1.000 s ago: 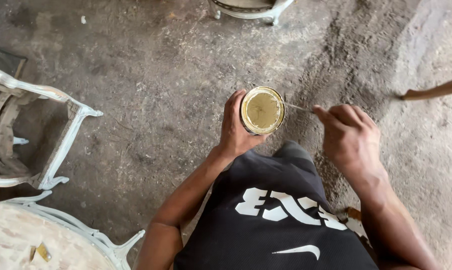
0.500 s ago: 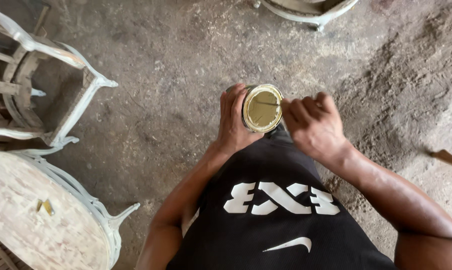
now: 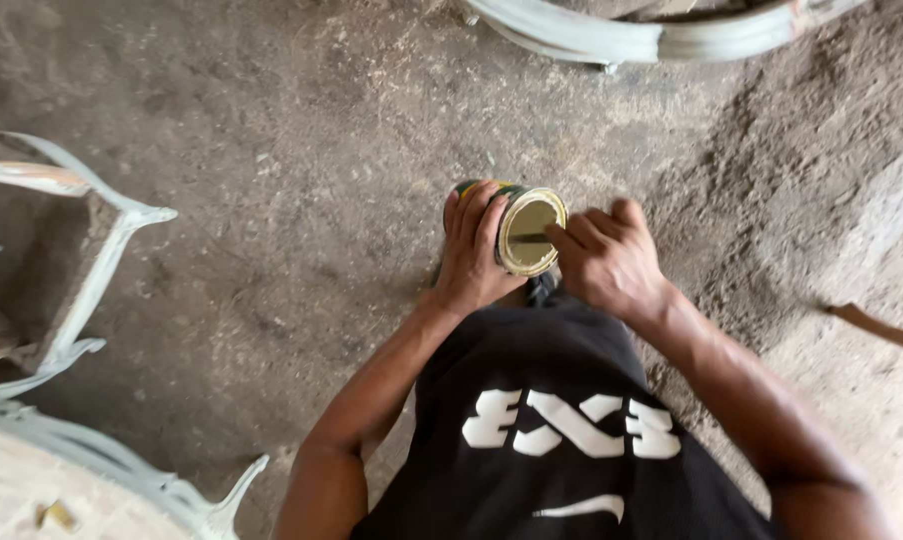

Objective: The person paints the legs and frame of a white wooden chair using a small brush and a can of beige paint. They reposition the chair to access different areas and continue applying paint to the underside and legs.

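Tin can (image 3: 524, 228), small and round with a gold lid, held over black shorts (image 3: 561, 430) above the dusty floor (image 3: 271, 200).

Gripped by left hand (image 3: 476, 250), fingers wrapped close around the far-left side wall, thumb hidden. Right hand (image 3: 606, 262) curled at the lid's right edge, fingertips pinched on something thin and dark against the rim; too small to identify. Likely rigid metal, light to moderate in weight, smooth and possibly slick; best taken round the side wall, clear of the lid edge. White-painted wooden chair frames (image 3: 81, 290) at left, another curved white frame (image 3: 621, 35) at far edge.
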